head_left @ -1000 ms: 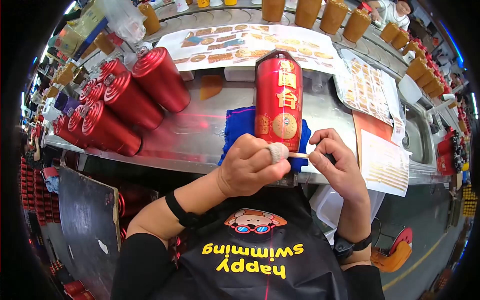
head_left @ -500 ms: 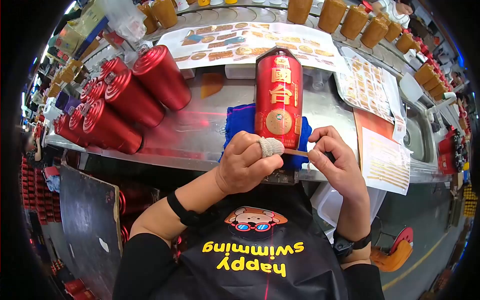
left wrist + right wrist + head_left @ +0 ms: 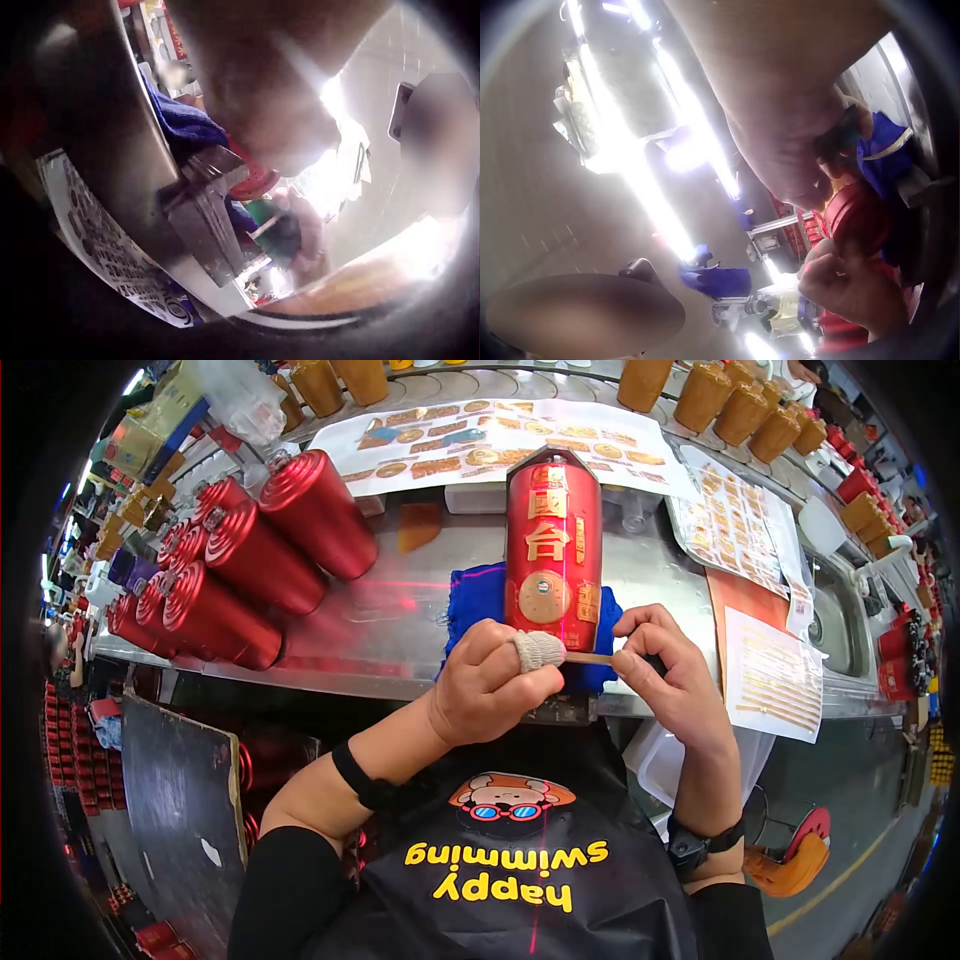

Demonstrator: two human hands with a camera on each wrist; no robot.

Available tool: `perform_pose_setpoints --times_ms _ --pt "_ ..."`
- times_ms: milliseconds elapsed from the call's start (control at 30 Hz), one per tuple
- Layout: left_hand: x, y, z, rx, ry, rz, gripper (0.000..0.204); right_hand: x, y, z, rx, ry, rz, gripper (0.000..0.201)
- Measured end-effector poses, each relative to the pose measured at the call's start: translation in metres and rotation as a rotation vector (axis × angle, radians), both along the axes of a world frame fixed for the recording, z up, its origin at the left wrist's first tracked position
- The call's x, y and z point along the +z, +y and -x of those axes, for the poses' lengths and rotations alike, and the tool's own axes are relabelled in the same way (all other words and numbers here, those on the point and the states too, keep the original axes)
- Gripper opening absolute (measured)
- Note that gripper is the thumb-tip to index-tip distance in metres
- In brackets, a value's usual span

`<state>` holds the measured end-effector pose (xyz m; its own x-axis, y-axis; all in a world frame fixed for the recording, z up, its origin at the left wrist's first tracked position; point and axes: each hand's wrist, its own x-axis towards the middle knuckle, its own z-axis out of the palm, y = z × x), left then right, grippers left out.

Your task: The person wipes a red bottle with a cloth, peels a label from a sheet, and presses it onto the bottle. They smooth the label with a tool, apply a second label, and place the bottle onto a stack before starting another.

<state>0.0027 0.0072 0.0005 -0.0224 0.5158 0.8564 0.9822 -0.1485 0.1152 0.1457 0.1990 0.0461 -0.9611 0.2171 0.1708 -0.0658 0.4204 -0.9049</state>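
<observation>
A red bottle with gold characters and a round gold emblem lies on a blue cloth, its near end toward me. My left hand, a knitted sleeve on its index finger, grips the bottle's near end with curled fingers. From that fingertip a thin gold strip stretches right. Its other end is pinched between thumb and index finger of my right hand. A small dark object sits in the right palm. The wrist views show the bottle's red end between the hands.
Several red bottles stand at left on the metal table. Sheets of gold labels lie behind, and a paper with gold strips hangs over the edge at right. A sink lies beyond; brown bottles line the conveyor.
The bottle has turned about its length, its gold characters and emblem shifting left. My hands have shifted slightly left and up, the strip still stretched between them. Brown bottles have moved right along the conveyor.
</observation>
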Motion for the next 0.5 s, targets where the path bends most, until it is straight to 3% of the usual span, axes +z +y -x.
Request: perform_pose_setpoints --times_ms 167,500 --pt "0.014 0.007 -0.002 -0.016 0.169 0.091 0.027 -0.008 0.003 0.003 0.013 0.042 -0.010 0.016" --pt "0.004 0.002 -0.004 -0.006 0.007 0.000 0.026 -0.009 0.004 0.003 -0.001 0.012 0.014 0.018"
